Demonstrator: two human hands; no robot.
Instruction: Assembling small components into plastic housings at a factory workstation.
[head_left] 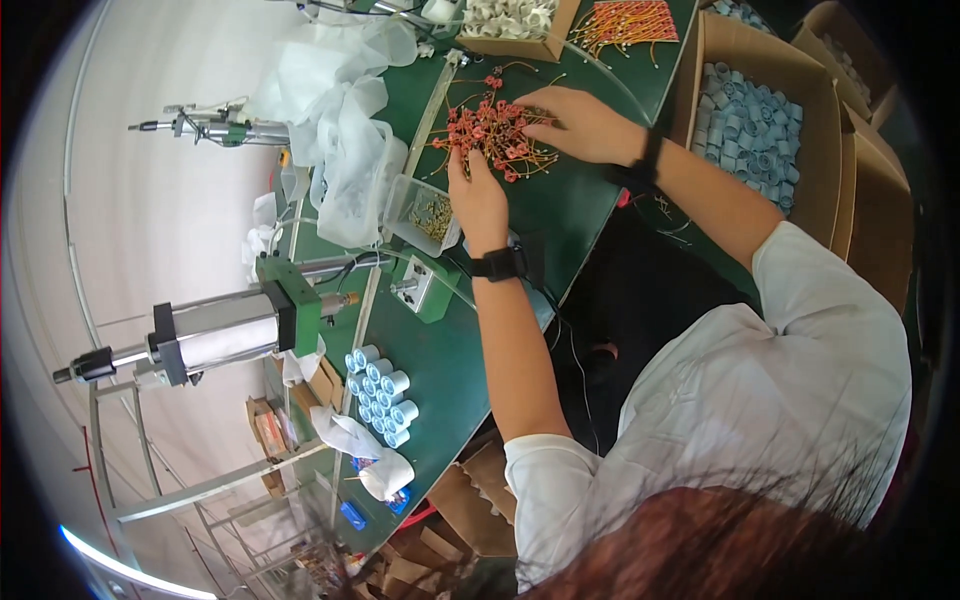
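Observation:
A heap of small red parts with thin yellow-brown wire leads (492,130) lies on the green worktop (450,370). My left hand (478,200), with a black watch on its wrist, reaches into the near edge of the heap, its fingertips closed among the parts. My right hand (580,122), wearing a black wristband, lies over the heap's right side with its fingers stretched out on the parts. A clear plastic tray (424,212) holding small brass-coloured pieces sits just left of my left hand.
A cardboard box of pale blue cylinders (752,128) stands to the right. More blue-white cylinders (380,396) stand on the worktop near a green fixture (426,286). A pneumatic press (222,334) is at left, crumpled plastic bags (340,120) behind it, and orange wired parts (625,24) at the back.

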